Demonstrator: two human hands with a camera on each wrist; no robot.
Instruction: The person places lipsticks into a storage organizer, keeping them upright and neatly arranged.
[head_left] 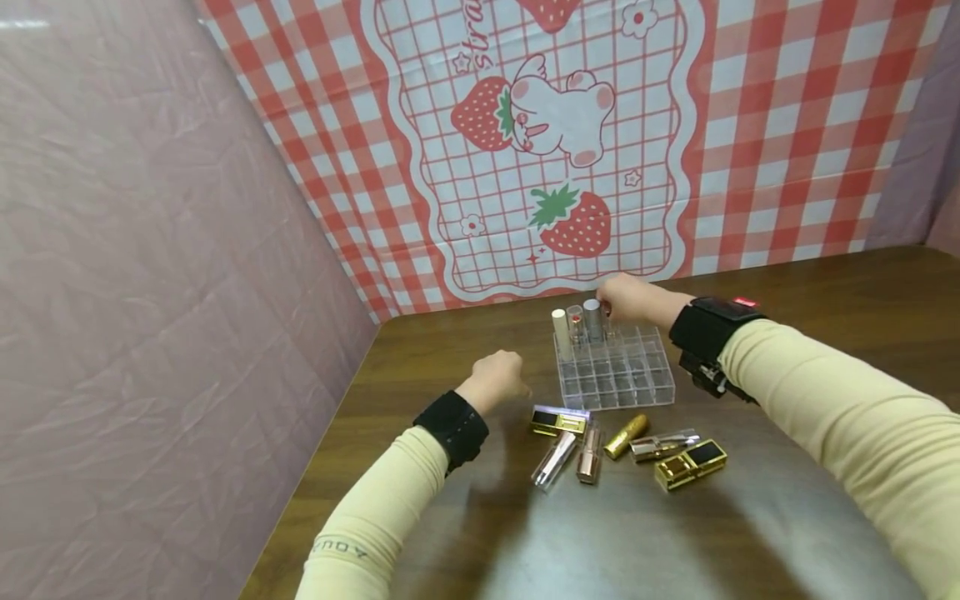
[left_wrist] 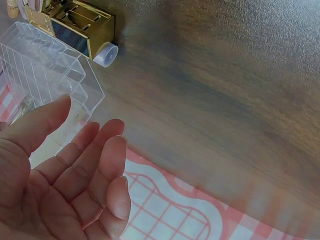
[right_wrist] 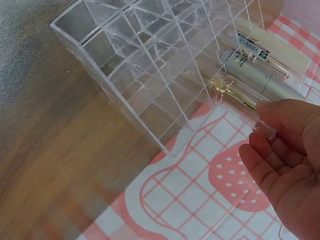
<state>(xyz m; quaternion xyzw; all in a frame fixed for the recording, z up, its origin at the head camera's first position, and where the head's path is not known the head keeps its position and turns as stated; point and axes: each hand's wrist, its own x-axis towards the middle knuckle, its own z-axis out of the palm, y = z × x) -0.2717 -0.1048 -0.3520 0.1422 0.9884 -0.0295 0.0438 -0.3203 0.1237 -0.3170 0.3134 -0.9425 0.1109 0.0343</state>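
At the back row of a clear compartment organizer point(head_left: 618, 387), my right hand point(head_left: 630, 298) pinches the end of a clear lipstick tube point(right_wrist: 240, 100) with gold inside. The tube's other end sits in a compartment. Beside it in the same row stand a grey lipstick point(head_left: 592, 321), a clear one with a red part point(head_left: 576, 323) and a cream one point(head_left: 562, 333). My left hand point(head_left: 495, 379) hovers left of the organizer, holding nothing. Its fingers are loosely bent in the left wrist view. Just below it lies a gold and black lipstick point(head_left: 561, 423).
In front of the organizer lie several loose lipsticks, among them a silver clear one point(head_left: 553, 461), a rose-gold one point(head_left: 589, 456), a gold one point(head_left: 627, 437) and a square gold and black one point(head_left: 691, 465). A checked strawberry cloth point(head_left: 570, 108) hangs behind the wooden table point(head_left: 570, 542).
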